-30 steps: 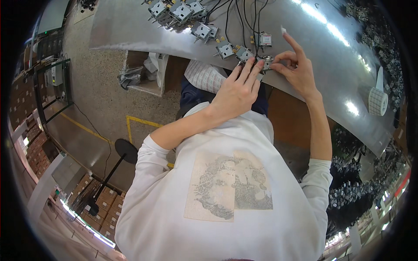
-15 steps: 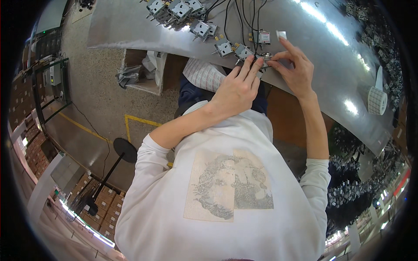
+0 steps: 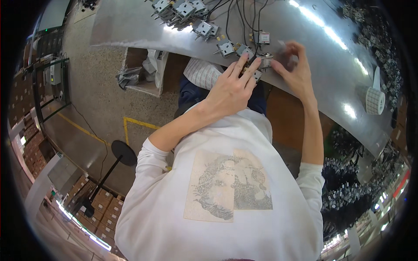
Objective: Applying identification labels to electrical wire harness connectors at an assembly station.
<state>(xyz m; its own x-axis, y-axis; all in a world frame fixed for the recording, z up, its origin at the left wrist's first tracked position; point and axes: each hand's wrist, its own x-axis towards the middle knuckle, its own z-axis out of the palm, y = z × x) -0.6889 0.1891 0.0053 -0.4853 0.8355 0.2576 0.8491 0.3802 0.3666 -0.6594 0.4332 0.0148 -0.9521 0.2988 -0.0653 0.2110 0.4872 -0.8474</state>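
Note:
My left hand [image 3: 229, 90] lies over small boxy metal parts with black cables. Its index and middle fingers are stretched out and apart, the tips on a metal part [image 3: 244, 50]; the thumb is hidden. Another metal part [image 3: 257, 75] shows just below these fingers. To the right, my right hand [image 3: 298, 74] is raised with bent fingers, the thumb apart from the index finger. A small white label [image 3: 281, 45], blurred, shows at the index fingertip. Between the hands sits a shiny metal part [image 3: 266, 61]. A metal part with a white label [image 3: 264, 37] lies just beyond.
Several metal parts [image 3: 185, 9] are heaped at the back left of the metal table [image 3: 130, 26]. A roll of labels [image 3: 375, 101] stands at the right. Below the table's left edge is an open box [image 3: 150, 82] holding plastic bags. A printed label sheet [image 3: 201, 73] hangs over my lap.
My right hand has drawn back slightly from the metal parts, its fingers curling and the label coming nearer. The left hand has shifted slightly left, uncovering more of the part between the hands.

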